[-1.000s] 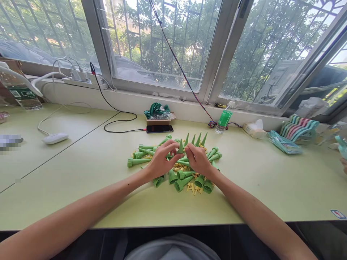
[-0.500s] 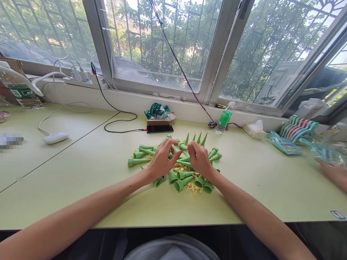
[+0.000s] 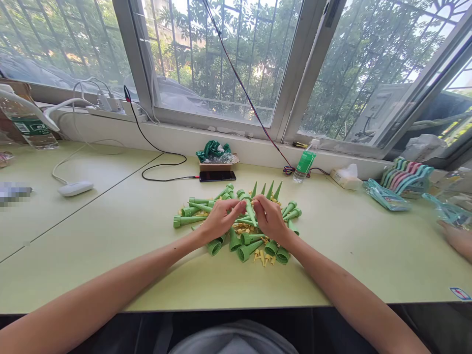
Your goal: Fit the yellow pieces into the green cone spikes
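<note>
A green plastic spike (image 3: 250,212), hollow and cone-shaped with a wide ribbed cap end, is between my hands, its tip pointing down towards me. My left hand (image 3: 222,219) is closed, thumb and fingers pinching beside the cap end of this spike. On the other side my right hand (image 3: 272,220) is closed close against the spike; what its fingertips hold is hidden. Around and under both hands lie several more green spikes (image 3: 249,250) and small yellow nozzle-like pieces (image 3: 262,256). Behind my right hand several spikes (image 3: 277,190) stand with their tips up.
Beyond the pile are a phone (image 3: 217,175) on a cable, a small box (image 3: 217,160) with green plastic, and a water bottle (image 3: 306,161). At the right stand pastel hangers (image 3: 405,176), near another person's hand (image 3: 455,237). A white mouse-like device (image 3: 75,188) lies left.
My left hand has closed from an open pose, its fingers coming together at the spike. The spike now points down towards me between my hands. The other person's hand has moved slightly right.
</note>
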`<action>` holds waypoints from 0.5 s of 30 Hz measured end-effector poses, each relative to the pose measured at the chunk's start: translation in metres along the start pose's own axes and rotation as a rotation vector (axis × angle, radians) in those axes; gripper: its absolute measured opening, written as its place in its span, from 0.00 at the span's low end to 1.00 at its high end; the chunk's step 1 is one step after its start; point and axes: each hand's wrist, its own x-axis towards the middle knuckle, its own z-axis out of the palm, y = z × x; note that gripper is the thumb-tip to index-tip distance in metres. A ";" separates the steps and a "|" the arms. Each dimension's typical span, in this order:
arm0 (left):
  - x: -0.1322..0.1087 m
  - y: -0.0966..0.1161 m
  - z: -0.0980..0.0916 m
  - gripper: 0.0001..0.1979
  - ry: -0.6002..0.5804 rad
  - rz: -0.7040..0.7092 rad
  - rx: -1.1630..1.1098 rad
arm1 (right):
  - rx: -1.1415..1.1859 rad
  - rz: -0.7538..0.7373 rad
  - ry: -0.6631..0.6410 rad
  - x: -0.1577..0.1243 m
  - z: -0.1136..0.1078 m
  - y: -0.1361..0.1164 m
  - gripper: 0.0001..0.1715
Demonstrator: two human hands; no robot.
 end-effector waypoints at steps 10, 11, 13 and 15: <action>0.000 0.001 -0.002 0.20 0.002 -0.001 0.013 | 0.024 0.026 -0.021 0.001 -0.001 0.003 0.16; 0.000 0.000 -0.002 0.20 0.008 0.006 0.012 | 0.023 0.030 -0.023 0.001 -0.001 0.003 0.16; 0.000 -0.002 -0.001 0.19 0.020 0.025 0.014 | 0.017 0.034 -0.026 0.001 -0.001 0.004 0.16; 0.000 -0.003 0.000 0.18 0.037 0.052 0.022 | 0.011 0.029 -0.025 0.001 -0.001 0.004 0.15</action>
